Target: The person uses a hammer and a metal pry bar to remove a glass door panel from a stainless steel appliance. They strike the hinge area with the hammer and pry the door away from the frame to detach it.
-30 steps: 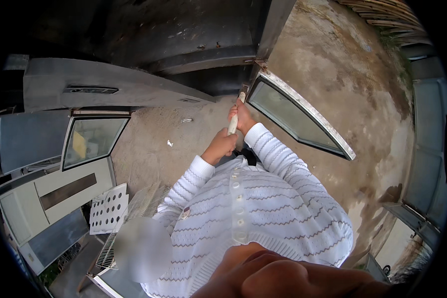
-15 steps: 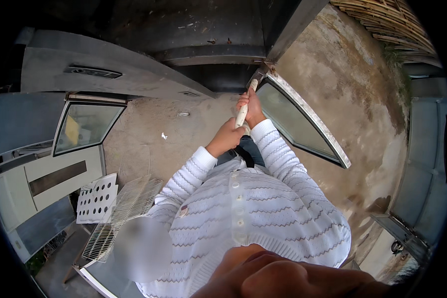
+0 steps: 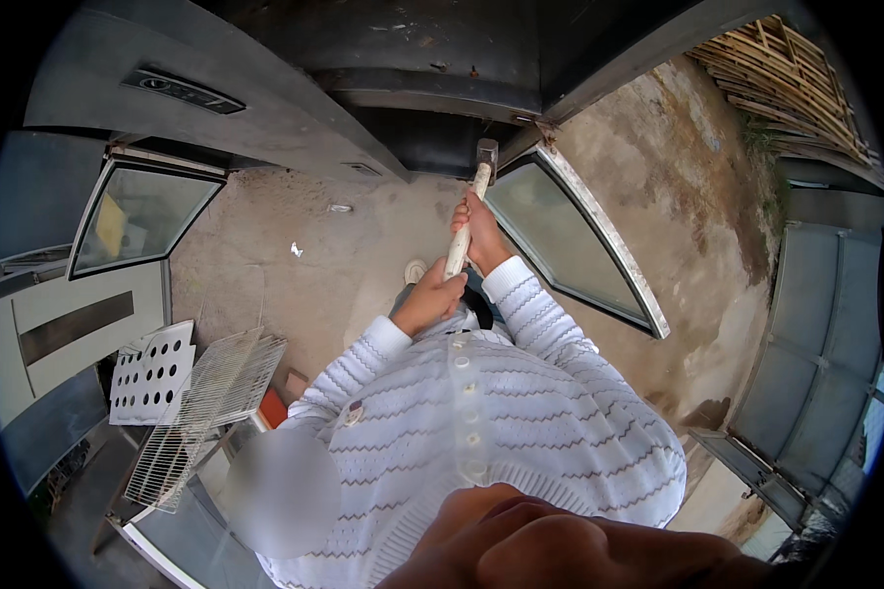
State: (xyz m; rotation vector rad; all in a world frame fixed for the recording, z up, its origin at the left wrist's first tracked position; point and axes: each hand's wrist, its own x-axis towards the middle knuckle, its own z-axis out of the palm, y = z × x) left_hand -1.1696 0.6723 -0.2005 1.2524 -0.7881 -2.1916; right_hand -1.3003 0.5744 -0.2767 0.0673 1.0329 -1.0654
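I grip a hammer [image 3: 482, 180] with both hands, its pale, worn handle slanting up and its metal head pointing away from me. My left hand [image 3: 430, 299] is closed round the lower end of the handle. Farther up, my right hand [image 3: 479, 236] is wrapped round the middle of it. The hammer head is close to the lower edge of a dark metal cabinet [image 3: 427, 93], beside the hinged corner of an open glass door [image 3: 570, 231]. Whether the head touches either one I cannot tell.
Another framed glass door [image 3: 147, 218] stands open on the left. Wire racks [image 3: 206, 393] and a white panel with round holes [image 3: 152, 378] lean at the lower left. White scraps [image 3: 297, 249] lie on the floor. Bamboo poles [image 3: 791, 83] are stacked at the far right.
My hands and the hammer have drawn back toward my body. The hammer head now shows clearly near the door's corner. The whole view has shifted slightly.
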